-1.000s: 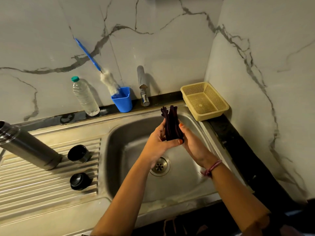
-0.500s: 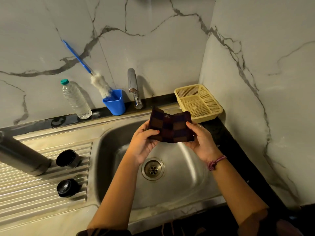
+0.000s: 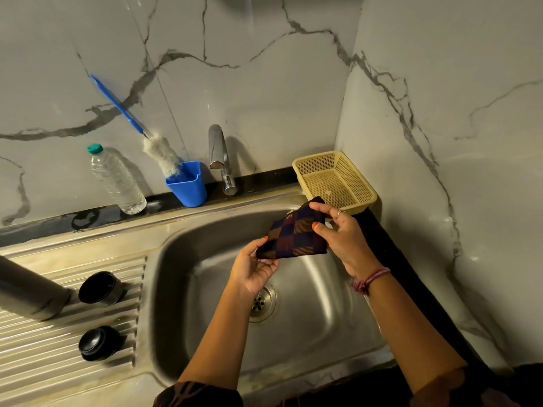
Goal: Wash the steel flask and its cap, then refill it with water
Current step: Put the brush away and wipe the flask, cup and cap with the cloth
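Note:
The steel flask [image 3: 28,292] lies on its side on the ribbed drainboard at far left, partly cut off by the frame. Two dark caps sit beside it: a steel-sided cap [image 3: 101,288] and a black stopper [image 3: 98,343] nearer me. Over the sink basin [image 3: 329,318] I hold a dark checked cloth [image 3: 295,235] between both hands. My left hand [image 3: 254,267] pinches its lower left corner. My right hand [image 3: 342,233] pinches its upper right edge, close to the yellow basket.
A chrome tap [image 3: 219,154] stands behind the basin, no water running. A blue cup [image 3: 188,183] holds a blue-handled bottle brush [image 3: 160,152]. A clear plastic water bottle [image 3: 117,180] stands at the wall. A yellow mesh basket [image 3: 335,180] sits in the back right corner.
The cloth went from folded upright between my hands to spread out, then shifted right and tilted toward the basket. The flask and caps stayed put.

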`<state>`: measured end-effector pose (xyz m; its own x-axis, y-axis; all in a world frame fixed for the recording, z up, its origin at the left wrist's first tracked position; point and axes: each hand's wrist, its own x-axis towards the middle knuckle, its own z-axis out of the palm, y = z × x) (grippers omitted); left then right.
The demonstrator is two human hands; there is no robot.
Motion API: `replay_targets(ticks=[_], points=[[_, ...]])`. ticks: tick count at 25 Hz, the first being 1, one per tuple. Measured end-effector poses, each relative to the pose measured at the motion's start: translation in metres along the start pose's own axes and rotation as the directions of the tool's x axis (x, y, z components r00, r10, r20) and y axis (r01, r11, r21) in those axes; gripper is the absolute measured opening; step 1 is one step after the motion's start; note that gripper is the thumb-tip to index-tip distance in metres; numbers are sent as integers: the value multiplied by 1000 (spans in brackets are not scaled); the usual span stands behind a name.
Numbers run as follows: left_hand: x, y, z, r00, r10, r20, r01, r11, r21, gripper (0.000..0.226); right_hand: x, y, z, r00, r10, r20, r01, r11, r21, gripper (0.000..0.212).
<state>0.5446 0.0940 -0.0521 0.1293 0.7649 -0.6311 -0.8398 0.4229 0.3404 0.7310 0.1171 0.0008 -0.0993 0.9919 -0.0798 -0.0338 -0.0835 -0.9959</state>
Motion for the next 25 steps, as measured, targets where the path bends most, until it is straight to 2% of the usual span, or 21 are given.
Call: replay_targets(ticks=[3, 6, 8, 10, 12, 16, 19, 23, 25], points=[[4, 6, 13, 995, 82, 54, -79, 995, -65, 32, 5, 2, -10, 998, -26, -53, 27, 1000, 7, 45], [15, 9, 38, 988, 140, 68, -133, 986, -105, 19, 12, 5, -20, 992, -76, -104, 81, 996, 49, 52], [27, 12, 59, 984, 138, 109, -126, 986, -111, 16, 18, 6, -27, 978, -124, -168, 127, 992, 11, 52], [43, 16, 79, 984, 145, 103, -145, 989, -11, 11, 23, 4, -33, 974, -111, -197, 111, 994, -11, 49], [60, 20, 99, 983, 171, 59, -177, 977, 116, 24, 30, 1, -39, 982, -42, -186, 51, 998, 45, 46], [86, 26, 140, 935, 346, 75, -354, 912, 208, 23, 42, -5, -56, 989, 35, -142, -32, 999, 22, 47], [98, 26, 159, 898, 402, 177, -438, 793, 424, 31, 52, 0, -70, 990, 71, -118, -80, 994, -80, 46], [120, 30, 171, 881, 346, 323, -462, 478, 747, 37, 69, 11, -84, 977, 175, -124, -198, 957, -211, 44], [134, 31, 171, 900, 300, 315, -409, 333, 850, 35, 72, 13, -88, 973, 190, -128, -222, 920, -323, 45]])
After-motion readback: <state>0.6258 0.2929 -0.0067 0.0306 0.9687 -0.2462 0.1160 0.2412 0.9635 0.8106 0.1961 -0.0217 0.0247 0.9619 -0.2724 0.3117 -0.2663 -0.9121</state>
